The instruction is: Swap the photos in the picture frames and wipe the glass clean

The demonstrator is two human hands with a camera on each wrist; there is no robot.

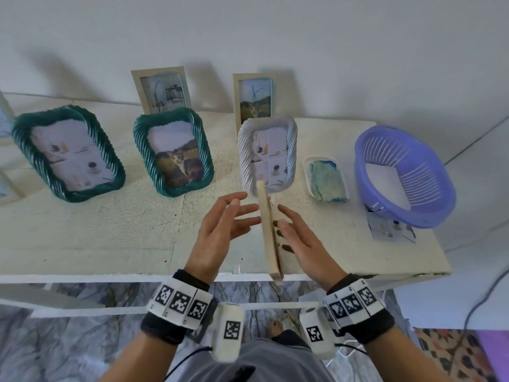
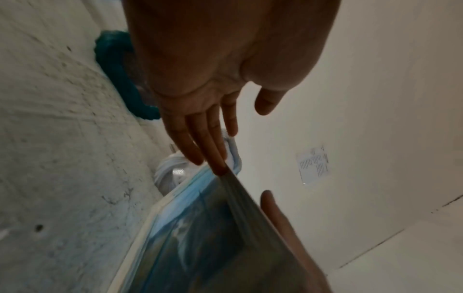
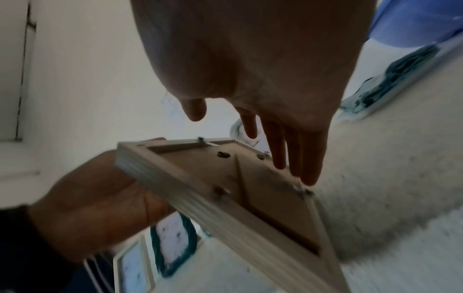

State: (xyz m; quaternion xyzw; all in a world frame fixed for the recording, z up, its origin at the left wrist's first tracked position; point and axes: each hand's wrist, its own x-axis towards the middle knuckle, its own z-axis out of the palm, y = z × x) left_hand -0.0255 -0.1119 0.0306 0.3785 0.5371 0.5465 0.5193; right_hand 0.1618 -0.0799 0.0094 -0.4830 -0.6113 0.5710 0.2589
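A beige wooden picture frame (image 1: 268,232) stands edge-on above the table's front edge, sandwiched between my two flat hands. My left hand (image 1: 239,213) presses straight fingers against its glass side, where a blue-toned photo (image 2: 200,228) shows. My right hand (image 1: 289,224) lies with straight fingers on the frame's back (image 3: 238,188), which has small turn clips and a board. A blue-green cloth (image 1: 327,180) lies in a white tray (image 1: 307,172) to the right.
Two green rope-edged frames (image 1: 68,153) (image 1: 173,153) and a white one (image 1: 267,153) stand mid-table. Two beige frames (image 1: 161,89) (image 1: 254,97) lean on the wall. A purple basket (image 1: 405,175) sits at the right over a loose photo (image 1: 391,230).
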